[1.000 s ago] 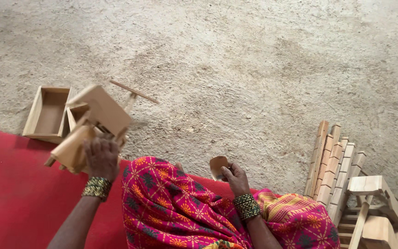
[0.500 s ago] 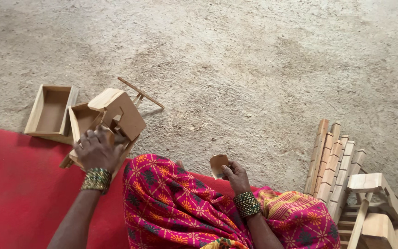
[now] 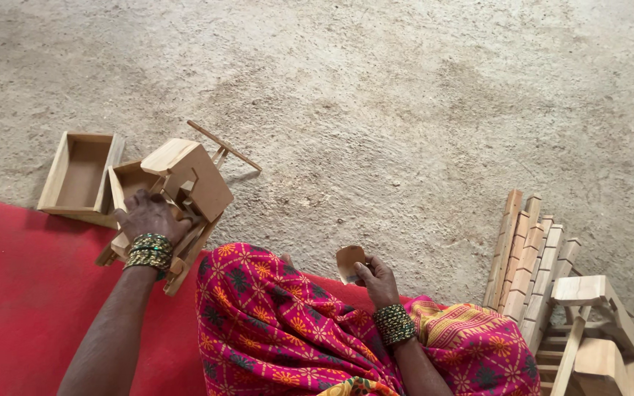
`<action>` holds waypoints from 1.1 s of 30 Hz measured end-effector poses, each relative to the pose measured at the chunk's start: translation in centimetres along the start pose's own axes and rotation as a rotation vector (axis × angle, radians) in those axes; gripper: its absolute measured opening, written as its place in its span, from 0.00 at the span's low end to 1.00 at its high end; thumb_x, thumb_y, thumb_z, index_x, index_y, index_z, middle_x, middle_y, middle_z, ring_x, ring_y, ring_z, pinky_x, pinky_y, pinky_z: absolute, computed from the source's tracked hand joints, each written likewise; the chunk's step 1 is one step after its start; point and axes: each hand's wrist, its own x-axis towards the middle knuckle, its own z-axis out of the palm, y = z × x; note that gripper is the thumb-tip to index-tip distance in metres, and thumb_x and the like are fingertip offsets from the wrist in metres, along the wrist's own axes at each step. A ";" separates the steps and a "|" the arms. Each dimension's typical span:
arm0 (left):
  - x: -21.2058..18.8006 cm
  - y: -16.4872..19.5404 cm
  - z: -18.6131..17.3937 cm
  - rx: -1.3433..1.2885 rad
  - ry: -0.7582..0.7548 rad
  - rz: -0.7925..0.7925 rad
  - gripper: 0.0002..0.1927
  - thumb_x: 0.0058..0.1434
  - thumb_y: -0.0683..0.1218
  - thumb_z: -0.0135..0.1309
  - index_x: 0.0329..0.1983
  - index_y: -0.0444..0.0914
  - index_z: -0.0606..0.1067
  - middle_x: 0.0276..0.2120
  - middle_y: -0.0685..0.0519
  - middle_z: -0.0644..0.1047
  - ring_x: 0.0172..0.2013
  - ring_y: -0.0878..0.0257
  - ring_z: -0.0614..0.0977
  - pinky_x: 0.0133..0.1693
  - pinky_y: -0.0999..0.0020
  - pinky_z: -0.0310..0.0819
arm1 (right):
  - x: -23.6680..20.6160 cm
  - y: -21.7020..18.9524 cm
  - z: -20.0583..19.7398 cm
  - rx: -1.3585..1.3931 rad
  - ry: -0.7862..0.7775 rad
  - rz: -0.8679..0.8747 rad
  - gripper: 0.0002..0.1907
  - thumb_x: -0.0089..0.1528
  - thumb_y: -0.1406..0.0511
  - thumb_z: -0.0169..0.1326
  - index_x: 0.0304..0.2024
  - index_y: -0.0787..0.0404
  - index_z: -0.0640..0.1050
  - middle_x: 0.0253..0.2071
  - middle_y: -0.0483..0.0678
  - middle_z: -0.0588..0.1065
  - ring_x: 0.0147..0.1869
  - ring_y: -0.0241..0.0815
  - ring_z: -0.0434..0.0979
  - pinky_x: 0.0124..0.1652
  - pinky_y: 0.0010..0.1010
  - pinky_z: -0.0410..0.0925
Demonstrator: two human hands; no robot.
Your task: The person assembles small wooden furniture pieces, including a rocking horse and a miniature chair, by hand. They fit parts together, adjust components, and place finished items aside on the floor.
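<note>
A person seated on a red mat (image 3: 16, 308) at the edge of a rough sandy floor (image 3: 405, 95) works on a pale, unfinished wooden toy cart (image 3: 185, 183), its boxy body tilted on its side with a thin shaft sticking out toward the open ground. The left hand (image 3: 150, 217), wrist ringed with green and gold bangles, is closed over the cart's lower frame, fingers wrapped around the slats and pressing the piece down at the mat's border. The right hand (image 3: 376, 277) rests at the knee, over pink patterned cloth (image 3: 288, 330), and pinches a small brown scrap, seemingly sandpaper (image 3: 348, 262), between thumb and fingertips; the scrap is well apart from the cart.

The cart looks fully put together but bare, so the finishing appears to be in hand rather than complete. An open rectangular wooden box (image 3: 78, 176) sits just beside the cart, touching or nearly touching it. At the far right, a stack of light wooden slats (image 3: 530, 253) and further assembled wooden frames (image 3: 588, 323) lie unattended, suggesting more pieces left to treat.
</note>
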 end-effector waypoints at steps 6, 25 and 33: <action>3.1 -0.8 2.1 -0.107 -0.103 -0.019 0.61 0.43 0.79 0.61 0.72 0.39 0.61 0.68 0.46 0.61 0.68 0.50 0.59 0.59 0.33 0.63 | 0.0 -0.1 -0.1 -0.049 0.009 0.000 0.16 0.65 0.64 0.56 0.54 0.64 0.78 0.36 0.47 0.82 0.35 0.32 0.80 0.35 0.24 0.74; 0.4 -6.3 4.2 -0.458 0.220 -0.059 0.18 0.61 0.56 0.57 0.41 0.36 0.79 0.34 0.40 0.82 0.35 0.45 0.84 0.40 0.51 0.81 | -0.2 0.2 0.0 -0.058 0.009 -0.013 0.16 0.66 0.63 0.55 0.53 0.64 0.78 0.36 0.44 0.81 0.36 0.31 0.79 0.36 0.24 0.73; -0.6 -5.5 1.8 -0.940 0.348 0.156 0.18 0.71 0.52 0.48 0.57 0.35 0.70 0.41 0.38 0.81 0.37 0.45 0.85 0.38 0.51 0.82 | -0.1 -0.2 0.6 -0.033 -0.040 -0.020 0.17 0.65 0.63 0.55 0.55 0.63 0.78 0.36 0.44 0.80 0.35 0.31 0.80 0.35 0.23 0.74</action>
